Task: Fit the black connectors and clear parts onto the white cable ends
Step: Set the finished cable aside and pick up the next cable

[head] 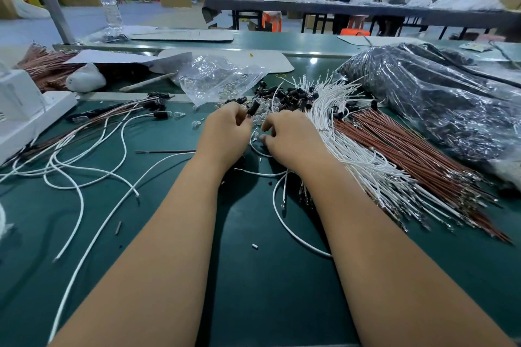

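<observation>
My left hand (pixel 225 132) pinches a black connector (pixel 253 107) at its fingertips, just in front of a heap of black connectors (pixel 290 94) and clear parts (pixel 260 117). My right hand (pixel 290 138) sits close beside it with curled fingers over a white cable (pixel 279 211) that loops down across the green mat; whether it grips the cable is hidden. A thick bundle of white cables (pixel 363 155) fans out to the right of that hand. Fitted cables with black ends (pixel 158 114) lie at the left.
Brown wires (pixel 417 158) lie beside the white bundle, under a large dark plastic bag (pixel 439 98). A clear bag of clear parts (pixel 217 79) lies behind the heap. A white box (pixel 25 110) stands at the left edge. Loose white cables (pixel 84 166) sprawl on the left.
</observation>
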Motion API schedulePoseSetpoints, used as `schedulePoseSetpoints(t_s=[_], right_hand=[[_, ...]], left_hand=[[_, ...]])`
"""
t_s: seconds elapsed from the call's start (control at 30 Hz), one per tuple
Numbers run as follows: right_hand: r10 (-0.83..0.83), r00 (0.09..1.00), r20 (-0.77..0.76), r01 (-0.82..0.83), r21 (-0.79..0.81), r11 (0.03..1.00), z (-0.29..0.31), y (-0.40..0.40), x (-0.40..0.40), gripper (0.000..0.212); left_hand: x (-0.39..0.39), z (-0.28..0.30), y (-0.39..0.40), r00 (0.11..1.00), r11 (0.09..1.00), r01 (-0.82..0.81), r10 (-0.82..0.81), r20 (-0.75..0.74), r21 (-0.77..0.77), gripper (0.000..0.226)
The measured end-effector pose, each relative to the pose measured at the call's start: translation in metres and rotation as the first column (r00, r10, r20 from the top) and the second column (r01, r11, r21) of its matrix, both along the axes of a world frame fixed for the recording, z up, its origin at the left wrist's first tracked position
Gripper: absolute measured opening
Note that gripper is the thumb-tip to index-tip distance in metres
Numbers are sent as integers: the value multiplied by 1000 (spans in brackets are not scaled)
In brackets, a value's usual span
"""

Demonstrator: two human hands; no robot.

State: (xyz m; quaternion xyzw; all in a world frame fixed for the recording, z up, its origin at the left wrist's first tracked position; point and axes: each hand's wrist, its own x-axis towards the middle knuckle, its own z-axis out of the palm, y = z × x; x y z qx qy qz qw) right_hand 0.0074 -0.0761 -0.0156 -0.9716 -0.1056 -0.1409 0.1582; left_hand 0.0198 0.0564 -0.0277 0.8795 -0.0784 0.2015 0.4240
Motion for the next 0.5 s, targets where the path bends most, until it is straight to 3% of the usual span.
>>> schedulePoseSetpoints(t_s=[0.1, 0.2, 0.37, 0.5], right_hand=[[66, 998, 21, -66, 0, 998, 1, 2, -2, 25], [102, 995, 19, -101, -9, 995, 0, 3, -2, 17], [83, 996, 34, -88, 205, 975, 0, 0, -2, 24], [57, 997, 60, -80, 518, 852, 10, -8, -3, 14]], left_hand=[[0, 2, 1, 999, 999, -42, 42, -14, -26, 13], [-1, 4, 1, 999, 998, -6, 3, -41, -64, 19], [-3, 2, -2, 996, 997, 54, -58, -66, -56, 8], [-3, 3, 0, 994, 991, 98, -102, -41, -95, 3]])
